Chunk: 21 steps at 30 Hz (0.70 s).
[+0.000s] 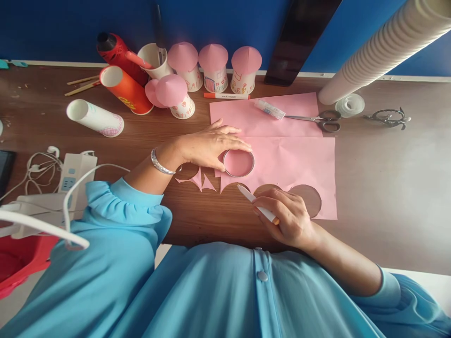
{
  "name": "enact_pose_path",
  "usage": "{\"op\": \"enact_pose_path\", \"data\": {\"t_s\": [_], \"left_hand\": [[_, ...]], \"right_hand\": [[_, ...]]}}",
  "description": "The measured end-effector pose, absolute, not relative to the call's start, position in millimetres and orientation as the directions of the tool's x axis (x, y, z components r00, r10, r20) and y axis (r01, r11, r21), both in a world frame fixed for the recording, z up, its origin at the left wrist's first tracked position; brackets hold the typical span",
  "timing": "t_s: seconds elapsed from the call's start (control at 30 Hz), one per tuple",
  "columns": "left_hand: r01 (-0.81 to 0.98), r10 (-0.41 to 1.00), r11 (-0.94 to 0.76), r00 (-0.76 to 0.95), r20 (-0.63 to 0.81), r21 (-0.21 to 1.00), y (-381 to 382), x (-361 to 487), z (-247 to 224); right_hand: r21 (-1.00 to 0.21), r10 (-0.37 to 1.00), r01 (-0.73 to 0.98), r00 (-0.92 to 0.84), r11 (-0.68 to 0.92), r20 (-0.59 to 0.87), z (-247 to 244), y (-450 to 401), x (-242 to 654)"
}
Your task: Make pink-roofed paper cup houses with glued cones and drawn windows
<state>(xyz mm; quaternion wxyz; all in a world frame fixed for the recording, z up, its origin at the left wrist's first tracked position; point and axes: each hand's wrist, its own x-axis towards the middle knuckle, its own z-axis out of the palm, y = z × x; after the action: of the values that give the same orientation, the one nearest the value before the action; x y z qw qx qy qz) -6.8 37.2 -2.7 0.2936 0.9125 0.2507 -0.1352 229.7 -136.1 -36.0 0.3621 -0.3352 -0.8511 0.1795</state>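
My left hand (211, 146) spans a thin round ring (253, 166) with thumb and fingers, keeping it flat on a sheet of pink paper (299, 159). Pink shows through its middle. Round cut-outs run along the sheet's near edge, with the brown table visible through them. In my right hand (289, 217) is a white marker (259, 204) with an orange end, its tip pointing up and left, close below the ring. Pointed pink scraps (207, 183) lie below my left hand. A second pink sheet (229, 115) lies just behind.
Scissors (329, 121) and a glue stick (269, 109) rest on the back sheet. Paper cups with pink cone tops (213, 57) stand behind, beside an orange tube (125, 91). Clear tape (350, 105) sits right, near a ribbed white column (373, 51). A power strip (75, 176) lies left.
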Motion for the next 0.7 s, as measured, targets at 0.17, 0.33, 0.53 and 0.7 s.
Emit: {"op": "enact_pose_path", "data": {"t_s": [0.17, 0.33, 0.53, 0.7], "left_hand": [[0.533, 0.353, -0.705, 0.836, -0.42, 0.468, 40.7, -7.7, -3.6], [0.532, 0.333, -0.708, 0.831, -0.446, 0.463, 43.0, -10.6, -5.9], [0.539, 0.326, -0.681, 0.83, -0.453, 0.496, 42.8, -10.1, -3.3], [0.508, 0.326, -0.669, 0.856, -0.401, 0.542, 43.7, -7.7, 5.8]], "right_hand": [[-0.445, 0.63, 0.446, -0.555, 0.777, 0.543, -34.4, -132.3, 219.9], [-0.305, 0.533, 0.44, -0.65, 0.845, 0.542, -28.2, -123.9, 203.9], [-0.233, 0.512, 0.465, -0.673, 0.854, 0.533, -23.2, -116.1, 195.0], [-0.259, 0.518, 0.454, -0.672, 0.853, 0.528, -25.0, -117.4, 197.9]]}}
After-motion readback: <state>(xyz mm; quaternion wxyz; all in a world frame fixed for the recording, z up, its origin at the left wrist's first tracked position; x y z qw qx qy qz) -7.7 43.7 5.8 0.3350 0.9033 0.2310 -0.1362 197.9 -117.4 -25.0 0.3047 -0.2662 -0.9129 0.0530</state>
